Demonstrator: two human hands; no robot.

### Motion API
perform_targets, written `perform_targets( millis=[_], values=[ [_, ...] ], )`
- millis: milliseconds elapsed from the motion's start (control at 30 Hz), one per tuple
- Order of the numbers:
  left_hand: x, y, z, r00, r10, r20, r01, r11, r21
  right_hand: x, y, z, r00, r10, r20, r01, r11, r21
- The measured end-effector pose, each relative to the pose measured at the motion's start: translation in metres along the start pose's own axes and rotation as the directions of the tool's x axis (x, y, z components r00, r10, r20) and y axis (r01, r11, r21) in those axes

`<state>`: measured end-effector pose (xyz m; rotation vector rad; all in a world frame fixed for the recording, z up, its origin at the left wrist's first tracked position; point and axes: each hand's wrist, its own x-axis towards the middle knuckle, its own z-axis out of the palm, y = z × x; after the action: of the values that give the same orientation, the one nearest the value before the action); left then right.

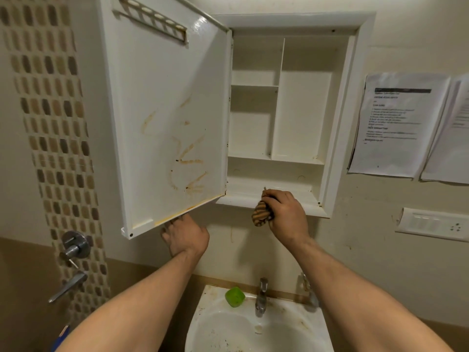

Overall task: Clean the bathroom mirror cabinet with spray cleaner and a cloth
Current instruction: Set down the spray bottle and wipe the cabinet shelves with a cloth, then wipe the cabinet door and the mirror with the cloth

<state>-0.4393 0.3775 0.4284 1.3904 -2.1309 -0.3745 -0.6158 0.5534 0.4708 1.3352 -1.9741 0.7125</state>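
Note:
The white wall cabinet (337,118) stands open with bare shelves inside. Its door (162,118) is swung out to the left, and brown smears streak the lower half of the door's inner face. My right hand (286,214) grips a bunched striped orange-and-dark cloth (261,214) at the cabinet's bottom front ledge. My left hand (185,237) is under the door's bottom edge, fingers touching it from below. No spray bottle is in view.
A stained white washbasin (314,326) with a chrome tap (261,295) sits below, and a green object (234,296) lies on its rim. Papers (398,125) and a switch plate (434,224) are on the right wall. Chrome valve handles (73,247) stick out of the mosaic strip at left.

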Motion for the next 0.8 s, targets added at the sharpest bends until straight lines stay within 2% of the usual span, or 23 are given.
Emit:
perform_targets(
  millis=[133, 200, 267, 333, 400, 467, 567, 633, 700, 800],
  values=[
    [-0.001, -0.011, -0.007, 0.999, -0.033, -0.018, 0.033, 0.999, 0.002, 0.008, -0.020, -0.004, 0.999, -0.006, -0.048, 0.009, 0.998, 0.061],
    [-0.001, -0.013, -0.011, 0.998, -0.057, -0.014, 0.056, 0.998, -0.033, 0.014, -0.030, -0.004, 0.995, 0.059, -0.081, -0.047, 0.988, 0.150],
    [-0.001, -0.014, -0.015, 0.996, -0.053, 0.068, 0.056, 0.998, -0.041, 0.022, -0.040, -0.004, 0.985, 0.133, -0.108, -0.101, 0.961, 0.258],
    [-0.008, -0.007, -0.021, 0.959, 0.092, 0.267, -0.096, 0.995, 0.005, 0.038, -0.053, -0.007, 0.976, 0.173, -0.134, -0.113, 0.921, 0.372],
    [-0.016, 0.010, -0.031, 0.867, 0.304, 0.394, -0.346, 0.937, 0.039, 0.060, -0.066, -0.013, 0.963, 0.209, -0.171, -0.098, 0.862, 0.497],
    [-0.017, 0.037, -0.057, 0.824, 0.464, 0.326, -0.512, 0.855, 0.077, 0.089, -0.079, -0.021, 0.946, 0.253, -0.203, -0.082, 0.792, 0.605],
    [-0.002, 0.078, -0.115, 0.778, 0.627, 0.032, -0.624, 0.767, 0.147, 0.139, -0.090, -0.033, 0.913, 0.341, -0.225, -0.081, 0.691, 0.718],
    [0.013, 0.095, -0.158, 0.699, 0.702, -0.137, -0.659, 0.706, 0.258, 0.168, -0.092, -0.041, 0.891, 0.404, -0.206, -0.088, 0.599, 0.796],
    [0.031, 0.110, -0.208, 0.591, 0.765, -0.254, -0.659, 0.640, 0.395, 0.194, -0.098, -0.047, 0.910, 0.354, -0.216, -0.045, 0.603, 0.796],
    [0.060, 0.132, -0.280, 0.413, 0.830, -0.375, -0.560, 0.556, 0.614, 0.228, -0.111, -0.048, 0.918, 0.155, -0.365, 0.171, 0.677, 0.716]
  ],
)
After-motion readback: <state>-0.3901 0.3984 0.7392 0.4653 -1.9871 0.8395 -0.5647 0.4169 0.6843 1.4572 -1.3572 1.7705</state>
